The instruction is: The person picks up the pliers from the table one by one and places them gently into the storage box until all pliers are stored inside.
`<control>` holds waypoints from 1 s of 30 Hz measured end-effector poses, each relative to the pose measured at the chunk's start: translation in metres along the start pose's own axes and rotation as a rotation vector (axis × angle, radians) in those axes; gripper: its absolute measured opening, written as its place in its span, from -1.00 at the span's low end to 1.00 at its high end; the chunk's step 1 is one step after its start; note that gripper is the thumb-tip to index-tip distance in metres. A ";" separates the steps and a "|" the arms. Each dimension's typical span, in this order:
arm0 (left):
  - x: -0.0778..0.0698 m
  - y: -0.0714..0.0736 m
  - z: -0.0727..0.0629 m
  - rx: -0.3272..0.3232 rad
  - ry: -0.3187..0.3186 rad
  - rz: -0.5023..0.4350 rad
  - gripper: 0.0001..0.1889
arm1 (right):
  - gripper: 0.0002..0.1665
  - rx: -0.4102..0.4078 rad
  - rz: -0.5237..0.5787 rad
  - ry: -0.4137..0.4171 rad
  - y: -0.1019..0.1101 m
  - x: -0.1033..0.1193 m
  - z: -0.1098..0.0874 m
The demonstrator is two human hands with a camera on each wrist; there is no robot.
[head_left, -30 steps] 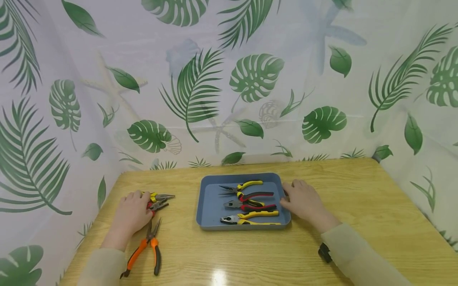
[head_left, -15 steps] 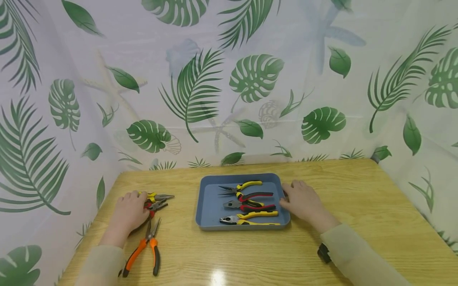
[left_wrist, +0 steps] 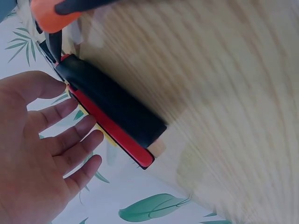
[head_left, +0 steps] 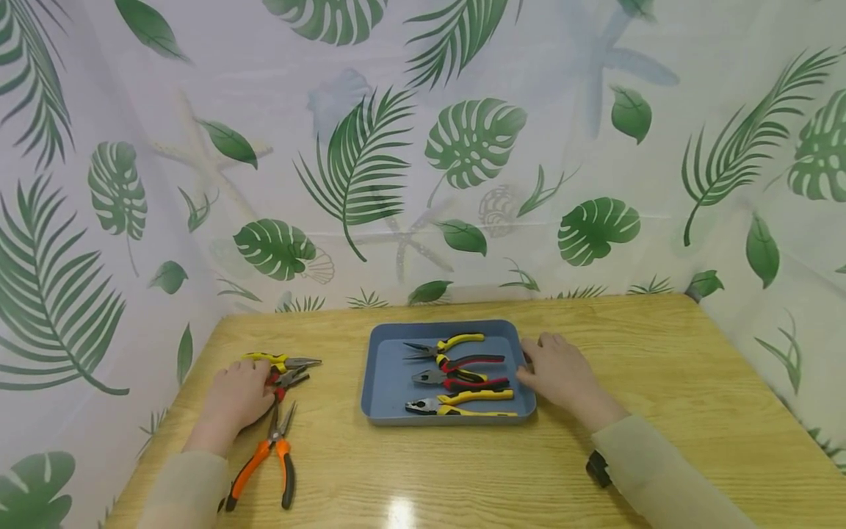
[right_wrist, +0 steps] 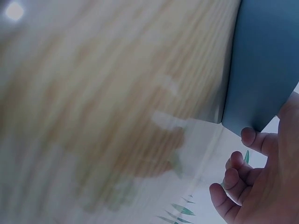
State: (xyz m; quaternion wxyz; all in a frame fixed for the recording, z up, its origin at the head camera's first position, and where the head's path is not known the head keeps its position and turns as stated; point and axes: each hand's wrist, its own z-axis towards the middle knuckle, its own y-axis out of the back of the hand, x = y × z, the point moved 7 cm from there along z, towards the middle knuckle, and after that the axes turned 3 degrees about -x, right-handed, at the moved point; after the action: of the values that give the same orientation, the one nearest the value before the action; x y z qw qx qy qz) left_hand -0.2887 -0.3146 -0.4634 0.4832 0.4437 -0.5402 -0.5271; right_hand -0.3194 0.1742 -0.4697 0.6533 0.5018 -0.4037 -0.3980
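In the head view, my left hand (head_left: 236,397) lies over red-and-black pliers (head_left: 288,379) at the table's left. Its relaxed fingers lie along the red-and-black handles (left_wrist: 112,126) in the left wrist view, not wrapped round them. Yellow-handled needle-nose pliers (head_left: 297,362) lie just beyond, and orange-and-black long-nose pliers (head_left: 283,448) just nearer. My right hand (head_left: 562,371) holds the right rim of a blue-grey tray (head_left: 383,378), thumb over the edge. Inside lie yellow needle-nose pliers (head_left: 463,341), red-and-black combination pliers (head_left: 432,378) and yellow-and-black combination pliers (head_left: 423,406), handles to the right.
The wooden table (head_left: 370,477) reaches back to a leaf-patterned sheet (head_left: 410,169), which also hangs at both sides. Bare wood lies between the tray and the loose pliers on the left. A black device (head_left: 598,469) is worn at the right sleeve.
My left hand has drawn slightly left and back, so more of the yellow pliers' handle shows. The right hand and the tray stay in place.
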 end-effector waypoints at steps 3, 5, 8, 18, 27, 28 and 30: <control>0.001 -0.002 -0.001 0.020 0.006 -0.005 -0.60 | -0.67 -0.006 -0.001 -0.003 0.000 -0.001 0.001; 0.001 -0.003 -0.001 0.029 0.011 -0.011 -0.58 | -0.67 -0.007 -0.001 -0.005 -0.001 -0.001 0.001; 0.001 -0.002 -0.002 0.025 0.014 -0.026 -0.59 | -0.67 -0.007 0.003 -0.008 -0.002 -0.002 0.002; 0.001 -0.004 -0.006 0.016 -0.007 -0.040 -0.50 | -0.70 -0.013 0.009 -0.009 -0.003 -0.002 0.001; 0.000 -0.004 -0.007 0.011 -0.023 -0.059 -0.50 | -0.73 -0.029 -0.005 0.005 -0.002 -0.002 0.001; 0.000 -0.004 -0.007 0.015 -0.022 -0.060 -0.49 | -0.74 -0.028 -0.005 0.006 -0.003 -0.002 0.001; 0.000 -0.006 -0.007 0.030 -0.017 -0.069 -0.46 | -0.73 -0.028 -0.006 0.007 -0.003 -0.002 0.001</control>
State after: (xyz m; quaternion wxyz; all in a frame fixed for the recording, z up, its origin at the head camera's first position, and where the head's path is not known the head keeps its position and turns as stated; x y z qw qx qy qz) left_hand -0.2818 -0.3162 -0.4691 0.4533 0.4647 -0.5366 -0.5390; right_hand -0.3214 0.1754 -0.4723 0.6605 0.4951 -0.3944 -0.4039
